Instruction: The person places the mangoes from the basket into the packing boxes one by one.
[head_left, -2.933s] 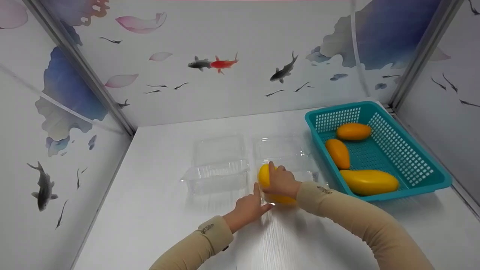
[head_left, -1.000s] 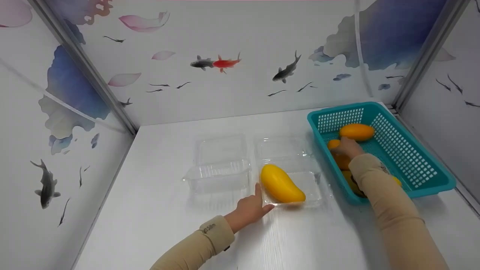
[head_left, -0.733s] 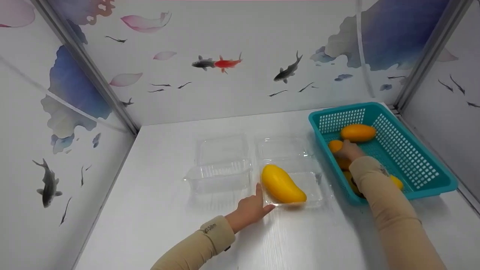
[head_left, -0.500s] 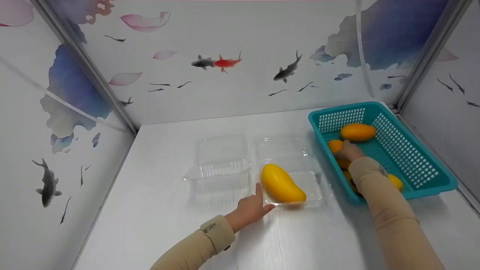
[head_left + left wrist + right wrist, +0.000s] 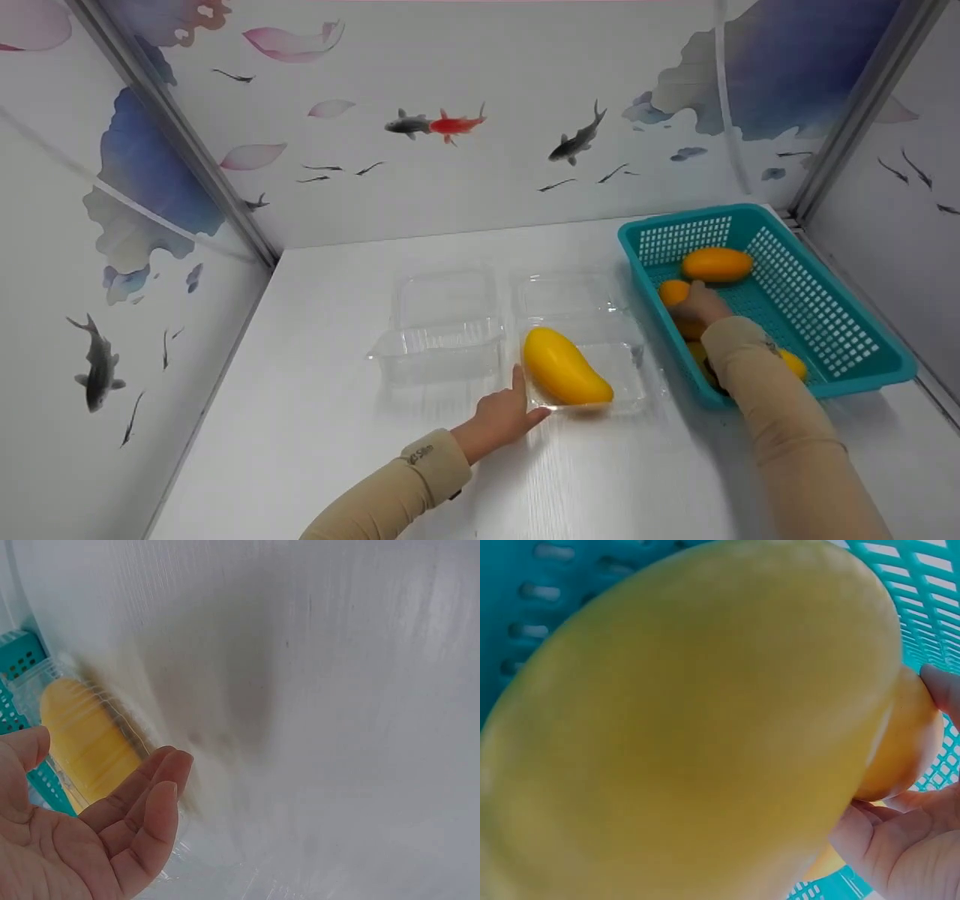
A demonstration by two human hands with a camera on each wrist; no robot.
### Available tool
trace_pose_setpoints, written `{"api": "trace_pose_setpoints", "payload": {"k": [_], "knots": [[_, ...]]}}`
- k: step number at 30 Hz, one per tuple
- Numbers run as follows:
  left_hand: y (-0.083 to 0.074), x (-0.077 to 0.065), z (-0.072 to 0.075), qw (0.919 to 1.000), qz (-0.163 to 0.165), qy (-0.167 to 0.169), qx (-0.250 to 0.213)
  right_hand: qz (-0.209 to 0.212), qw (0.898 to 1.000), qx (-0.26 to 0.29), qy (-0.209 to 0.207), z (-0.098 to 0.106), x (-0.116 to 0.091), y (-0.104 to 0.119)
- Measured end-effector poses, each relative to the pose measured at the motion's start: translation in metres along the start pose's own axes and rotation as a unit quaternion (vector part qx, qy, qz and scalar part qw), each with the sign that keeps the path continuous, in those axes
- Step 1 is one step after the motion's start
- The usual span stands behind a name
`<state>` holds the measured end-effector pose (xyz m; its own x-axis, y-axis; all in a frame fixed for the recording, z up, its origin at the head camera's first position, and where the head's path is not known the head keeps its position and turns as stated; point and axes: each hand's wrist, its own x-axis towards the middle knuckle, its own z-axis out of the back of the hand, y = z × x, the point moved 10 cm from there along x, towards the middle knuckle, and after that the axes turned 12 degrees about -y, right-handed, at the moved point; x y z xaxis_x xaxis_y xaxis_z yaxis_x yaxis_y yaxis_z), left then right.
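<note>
Straight to the teal basket [image 5: 814, 300], set along the right edge of the white bench [image 5: 262, 450] near its back right corner, and an orange mango [image 5: 673, 292] is gripped in there by the right hand [image 5: 703, 304], thumb on 1 side, fingers on the other! Whether it is lifted off the basket floor cannot be told. Toward the back edge, a rear orange mango [image 5: 717, 265] is seen lying on its side, and at the near end a big yellow mango [image 5: 793, 365] is half covered by the right sleeve [image 5: 787, 420]; the right wrist view is all but filled by that fruit.

Over to mid-bench! In the right clear box [image 5: 622, 375], its lid laid back toward the back edge, a yellow mango [image 5: 566, 367] is placed on a slant, its lower end at the front rim. The box's near left corner is touched by the left hand [image 5: 499, 416], thumb and index finger spread apart, the rest loosely bent. Just beside, toward the bench's left edge, the left clear box [image 5: 439, 364] is stood, also with its lid laid back.
</note>
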<state>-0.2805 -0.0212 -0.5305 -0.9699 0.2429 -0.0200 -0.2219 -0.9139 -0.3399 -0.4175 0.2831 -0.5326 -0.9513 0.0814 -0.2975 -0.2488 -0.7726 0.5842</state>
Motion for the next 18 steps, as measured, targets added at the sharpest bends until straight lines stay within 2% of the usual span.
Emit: {"api": "trace_pose_setpoints", "payload": {"k": [6, 13, 18], "knots": [[-0.001, -0.001, 0.001, 1.0, -0.002, -0.002, 0.002, 0.001, 1.0, -0.005, -0.007, 0.008, -0.004, 0.007], [0.0, -0.001, 0.0, 1.0, 0.002, 0.002, -0.007, -0.003, 1.0, -0.01, -0.017, 0.028, -0.011, 0.023], [0.0, -0.001, 0.001, 1.0, -0.003, -0.001, -0.008, 0.013, 1.0, -0.02, -0.011, 0.041, -0.017, 0.039]]}}
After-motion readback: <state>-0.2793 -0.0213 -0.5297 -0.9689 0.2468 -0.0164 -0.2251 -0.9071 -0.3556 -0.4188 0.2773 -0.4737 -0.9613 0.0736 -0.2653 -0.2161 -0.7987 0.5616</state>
